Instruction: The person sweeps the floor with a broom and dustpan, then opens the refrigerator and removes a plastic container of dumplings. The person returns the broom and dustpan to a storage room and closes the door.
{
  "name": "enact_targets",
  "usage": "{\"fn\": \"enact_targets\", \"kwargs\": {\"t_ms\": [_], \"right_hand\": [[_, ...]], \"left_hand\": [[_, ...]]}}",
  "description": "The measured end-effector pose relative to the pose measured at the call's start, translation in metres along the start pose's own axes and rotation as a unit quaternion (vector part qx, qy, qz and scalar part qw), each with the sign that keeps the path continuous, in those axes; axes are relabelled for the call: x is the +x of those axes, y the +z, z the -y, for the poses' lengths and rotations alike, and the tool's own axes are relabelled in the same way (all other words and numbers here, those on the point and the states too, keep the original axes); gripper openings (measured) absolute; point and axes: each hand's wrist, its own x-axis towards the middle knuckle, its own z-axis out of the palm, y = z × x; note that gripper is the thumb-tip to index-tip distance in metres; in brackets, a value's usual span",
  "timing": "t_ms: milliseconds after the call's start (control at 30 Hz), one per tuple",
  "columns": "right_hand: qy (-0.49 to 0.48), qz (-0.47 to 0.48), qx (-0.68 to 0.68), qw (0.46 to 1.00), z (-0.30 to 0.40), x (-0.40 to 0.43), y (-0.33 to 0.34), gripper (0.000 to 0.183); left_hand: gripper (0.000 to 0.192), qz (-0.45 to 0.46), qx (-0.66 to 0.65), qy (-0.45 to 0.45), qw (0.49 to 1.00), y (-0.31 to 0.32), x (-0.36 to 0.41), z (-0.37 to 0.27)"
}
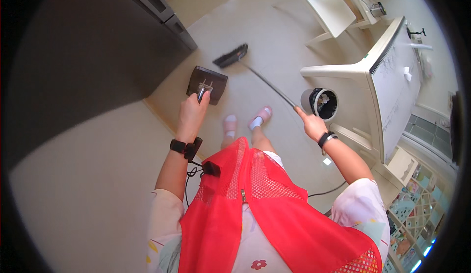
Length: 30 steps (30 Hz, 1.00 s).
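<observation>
My left hand (194,113) grips the upright handle of a dark dustpan (217,83), whose pan is seen from above in front of my feet. In my right hand (312,125) is the grey stick of a broom (270,84), the index finger stretched along it. The broom's black-bristled head (232,56) is on or close to the pale floor, a short way beyond the dustpan and to its right. No litter can be made out between the bristles and the pan.
A bin (333,103) with a black liner and some rubbish stands right of the broom stick, beside a white table (395,92). A white chair (327,6) is farther back. The large grey refrigerator (92,45) and a pale wall (92,184) bound the left side.
</observation>
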Motion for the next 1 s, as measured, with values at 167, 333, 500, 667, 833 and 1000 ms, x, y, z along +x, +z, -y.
{"fn": "enact_targets", "kwargs": {"t_ms": [167, 333, 500, 667, 833, 1000], "right_hand": [[-0.009, -0.037, 0.278, 0.96, -0.039, -0.091, -0.023, 0.05], [0.178, 0.081, 0.408, 0.892, -0.035, -0.135, -0.003, 0.053], [-0.023, -0.172, 0.228, 0.958, -0.033, -0.112, 0.037, 0.052], [0.025, -0.12, 0.195, 0.973, -0.024, -0.08, 0.048, 0.055], [0.019, -0.058, 0.074, 0.995, -0.002, -0.082, 0.042, 0.053], [-0.001, -0.077, 0.128, 0.989, -0.025, -0.13, 0.029, 0.048]], "left_hand": [[0.049, 0.0, 0.005, 0.013, 1.0, 0.014, -0.002, -0.004], [0.048, 0.0, -0.026, 0.016, 1.0, 0.014, -0.002, 0.008], [0.047, 0.058, -0.074, -0.085, 0.992, -0.017, -0.017, 0.014], [0.05, 0.037, -0.033, -0.045, 0.998, -0.022, -0.023, 0.009], [0.051, 0.033, -0.04, -0.045, 0.998, -0.014, -0.011, 0.008], [0.05, 0.006, 0.004, -0.005, 1.0, -0.004, -0.011, 0.016]]}}
